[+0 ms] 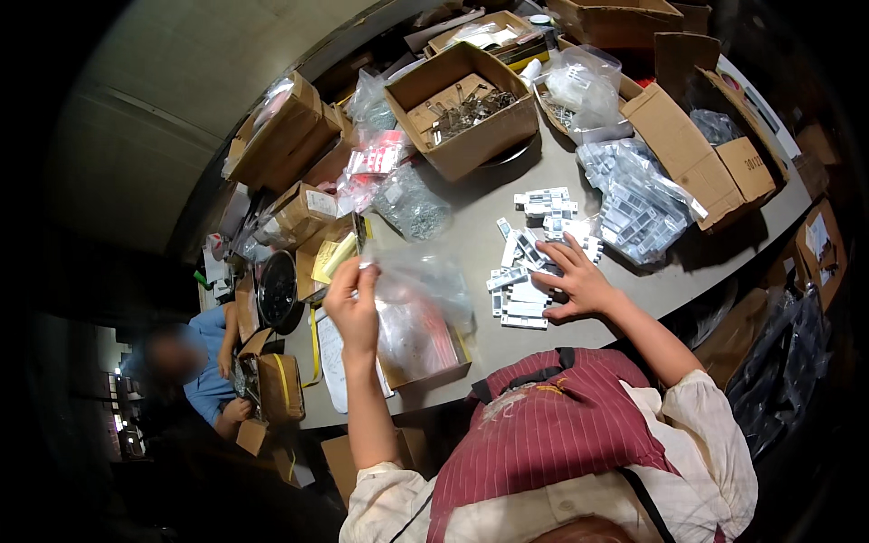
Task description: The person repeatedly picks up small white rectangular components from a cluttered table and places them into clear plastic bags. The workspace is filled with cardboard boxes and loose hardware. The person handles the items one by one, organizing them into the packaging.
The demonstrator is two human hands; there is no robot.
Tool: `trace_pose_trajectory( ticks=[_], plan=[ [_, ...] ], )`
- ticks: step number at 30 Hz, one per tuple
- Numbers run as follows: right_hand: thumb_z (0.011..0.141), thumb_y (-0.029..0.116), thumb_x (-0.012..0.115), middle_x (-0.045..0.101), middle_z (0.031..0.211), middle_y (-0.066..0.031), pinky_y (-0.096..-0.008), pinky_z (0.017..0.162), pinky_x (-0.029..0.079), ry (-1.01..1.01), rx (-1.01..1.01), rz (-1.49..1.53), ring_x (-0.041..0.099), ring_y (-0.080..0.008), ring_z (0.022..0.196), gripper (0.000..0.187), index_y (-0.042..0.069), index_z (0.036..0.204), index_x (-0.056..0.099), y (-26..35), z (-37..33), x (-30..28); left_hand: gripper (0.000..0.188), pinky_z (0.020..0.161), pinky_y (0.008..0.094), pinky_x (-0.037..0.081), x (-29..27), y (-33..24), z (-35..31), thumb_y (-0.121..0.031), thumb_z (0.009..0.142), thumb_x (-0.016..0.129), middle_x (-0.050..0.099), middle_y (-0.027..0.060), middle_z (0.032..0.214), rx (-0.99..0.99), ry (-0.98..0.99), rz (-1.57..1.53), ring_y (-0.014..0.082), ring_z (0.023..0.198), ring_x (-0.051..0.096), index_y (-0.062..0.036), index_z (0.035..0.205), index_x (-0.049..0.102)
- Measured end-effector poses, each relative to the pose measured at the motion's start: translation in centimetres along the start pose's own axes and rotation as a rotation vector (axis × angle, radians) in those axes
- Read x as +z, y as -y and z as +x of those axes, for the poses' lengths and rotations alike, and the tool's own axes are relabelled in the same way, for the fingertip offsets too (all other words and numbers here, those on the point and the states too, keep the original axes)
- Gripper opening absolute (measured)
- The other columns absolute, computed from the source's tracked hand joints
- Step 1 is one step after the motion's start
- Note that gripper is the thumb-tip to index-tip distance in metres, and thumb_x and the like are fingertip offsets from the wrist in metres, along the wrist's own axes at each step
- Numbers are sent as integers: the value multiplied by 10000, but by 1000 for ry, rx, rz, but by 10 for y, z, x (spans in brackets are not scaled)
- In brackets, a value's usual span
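My left hand (pixel 353 308) is raised with its fingertips pinched on the upper edge of a clear plastic bag (pixel 421 276). The bag hangs over and into a small open carton (pixel 441 366). To the right, my right hand (pixel 579 282) lies with fingers spread over a pile of small white rectangular plastic parts (pixel 525 294). Its fingertips touch some of them; the palm hides others. More of the same white parts (pixel 548 204) lie just beyond the hand. A bulging clear bag of grey-white parts (pixel 643 204) rests to their right.
An open cardboard box of metal pieces (pixel 471 109) stands at the back. Another cardboard box (pixel 692 149) stands at the right. Bags of small hardware (pixel 412 199) and a round black tray (pixel 276 290) are at the left. A person in a blue shirt (pixel 206 353) works at far left.
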State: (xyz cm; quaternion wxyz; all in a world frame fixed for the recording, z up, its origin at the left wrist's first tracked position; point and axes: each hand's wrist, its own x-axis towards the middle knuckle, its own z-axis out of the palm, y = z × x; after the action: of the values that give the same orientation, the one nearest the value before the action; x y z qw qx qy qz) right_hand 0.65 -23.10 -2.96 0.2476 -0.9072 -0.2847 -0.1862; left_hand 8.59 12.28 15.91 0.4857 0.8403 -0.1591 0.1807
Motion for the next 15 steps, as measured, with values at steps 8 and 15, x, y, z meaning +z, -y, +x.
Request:
trace_pose_trajectory(
  ticks=[8, 15],
  plan=[
    [674, 580, 748, 391, 1526, -197, -548, 1195, 208, -18, -65, 42, 421, -395, 1344, 661, 159, 1174, 653, -35, 30, 10, 144, 788, 251, 479, 1, 3, 0, -55, 951, 622, 664, 82, 980, 60, -6, -10, 134, 879, 612, 59, 980, 704],
    [729, 443, 720, 342, 1559, -184, -620, 1196, 115, 27, 38, 72, 359, -384, 1398, 525, 148, 1161, 672, -68, 59, 5, 88, 765, 326, 495, -3, -31, -5, -24, 860, 670, 686, 143, 893, 212, 7, 266, 260, 825, 643, 28, 791, 688]
  ],
)
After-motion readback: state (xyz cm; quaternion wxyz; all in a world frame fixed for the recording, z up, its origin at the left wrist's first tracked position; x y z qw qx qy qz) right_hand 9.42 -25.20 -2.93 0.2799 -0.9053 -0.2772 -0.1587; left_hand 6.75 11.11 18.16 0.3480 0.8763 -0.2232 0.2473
